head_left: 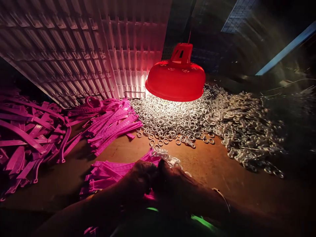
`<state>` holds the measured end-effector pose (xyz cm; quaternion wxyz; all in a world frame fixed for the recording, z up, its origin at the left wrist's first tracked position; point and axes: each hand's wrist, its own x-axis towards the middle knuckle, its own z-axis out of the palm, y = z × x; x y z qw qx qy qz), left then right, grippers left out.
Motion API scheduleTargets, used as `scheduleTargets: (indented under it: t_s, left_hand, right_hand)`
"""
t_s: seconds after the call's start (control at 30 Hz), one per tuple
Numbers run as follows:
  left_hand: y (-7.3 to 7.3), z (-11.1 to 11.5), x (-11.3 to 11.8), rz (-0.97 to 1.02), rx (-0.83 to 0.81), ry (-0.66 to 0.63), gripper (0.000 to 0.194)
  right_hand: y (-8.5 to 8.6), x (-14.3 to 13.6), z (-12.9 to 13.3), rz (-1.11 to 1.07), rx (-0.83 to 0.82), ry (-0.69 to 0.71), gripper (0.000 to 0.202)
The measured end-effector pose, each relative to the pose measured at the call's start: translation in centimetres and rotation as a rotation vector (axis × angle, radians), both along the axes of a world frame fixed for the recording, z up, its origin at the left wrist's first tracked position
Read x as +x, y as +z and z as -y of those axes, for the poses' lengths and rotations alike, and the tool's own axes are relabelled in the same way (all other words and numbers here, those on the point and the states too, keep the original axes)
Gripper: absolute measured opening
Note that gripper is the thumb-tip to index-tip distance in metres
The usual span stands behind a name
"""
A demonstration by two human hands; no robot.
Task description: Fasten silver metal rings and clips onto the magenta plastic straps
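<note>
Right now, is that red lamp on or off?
On: the lamp throws a bright glow onto the rings right beneath its shade.

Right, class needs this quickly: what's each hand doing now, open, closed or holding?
Left hand: at the pink straps; too dark to tell its grip.
Right hand: close beside the left, near silvery rings; grip can't be told.

1 red lamp (175, 77) w/ rings (170, 118)
</note>
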<state>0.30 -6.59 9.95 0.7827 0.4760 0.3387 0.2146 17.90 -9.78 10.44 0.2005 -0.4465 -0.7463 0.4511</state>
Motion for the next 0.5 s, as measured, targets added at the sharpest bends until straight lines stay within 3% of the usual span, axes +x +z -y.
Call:
scheduleTargets:
  t_s: [0.2, 0.3, 0.4, 0.5]
  left_hand:
    - [-0.4, -1.0, 0.5, 0.061, -0.181, 0.018, 0.035]
    - [-0.7, -1.0, 0.7, -0.036, -0.043, 0.009, 0.033]
    - [-1.5, 0.2, 0.8, -0.085, 0.101, 0.026, 0.034]
    - [-2.2, 2.1, 0.6, -0.106, 0.193, 0.05, 0.033]
  right_hand:
    - [2.1, 0.2, -1.4, 0.17, 0.039, 0.029, 0.011]
    - [2.4, 0.7, -1.5, 0.144, 0.004, 0.049, 0.012]
    - [0.7, 2.5, -1.1, 0.024, -0.045, 0.012, 0.015]
    - [-2.3, 5.8, -1.4, -0.114, -0.141, -0.22, 0.035]
